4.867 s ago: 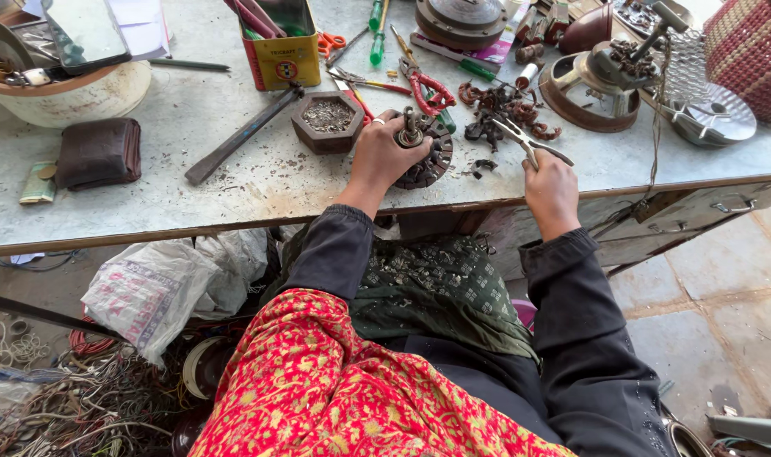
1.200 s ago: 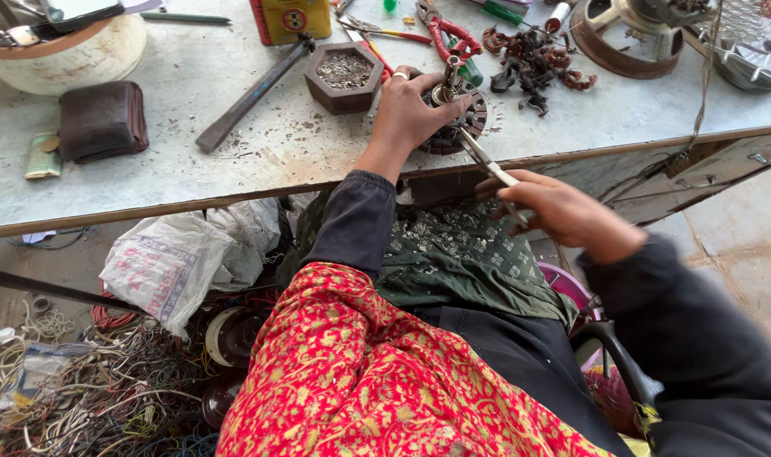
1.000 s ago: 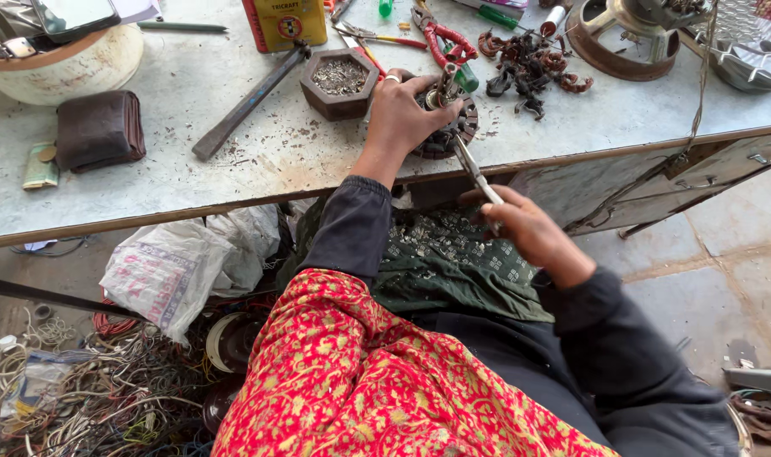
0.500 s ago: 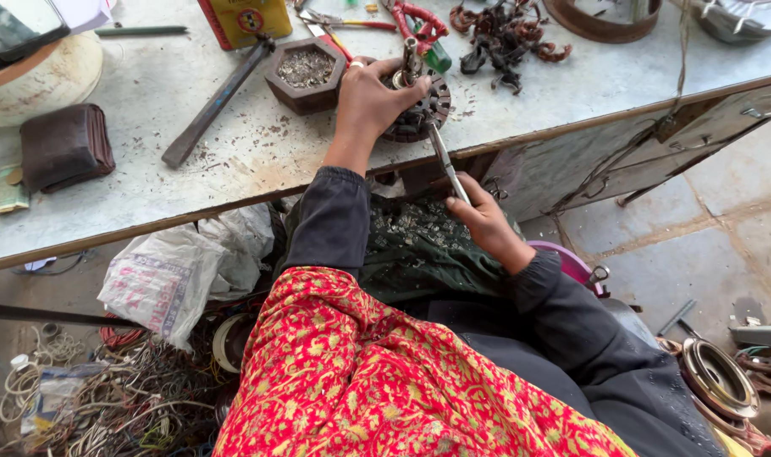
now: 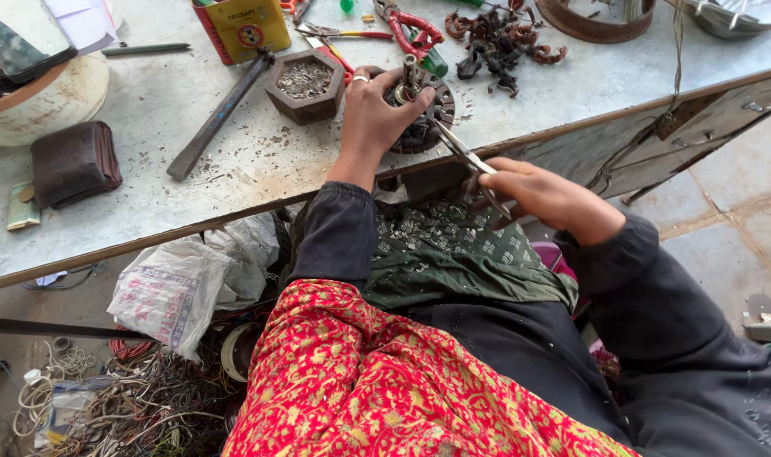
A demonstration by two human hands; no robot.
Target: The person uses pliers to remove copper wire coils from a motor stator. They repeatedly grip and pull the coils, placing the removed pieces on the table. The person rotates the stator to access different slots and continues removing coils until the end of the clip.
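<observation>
Our left hand (image 5: 373, 114) grips the motor core (image 5: 419, 114), hexagonal tray (image 5: 305, 85) just left; our right hand (image 5: 546, 195) pinches pliers (image 5: 461, 152) pointing up-left at the core.

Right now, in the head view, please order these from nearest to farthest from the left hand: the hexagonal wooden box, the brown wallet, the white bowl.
Measured from the left hand, which rests on the round metal part:
1. Hexagonal box, just to its left.
2. Brown wallet, far left on the table.
3. White bowl, far left, at the picture's edge.

Grey workbench (image 5: 148, 182) — wallet (image 5: 74, 162), hexagonal box (image 5: 305, 85)
</observation>
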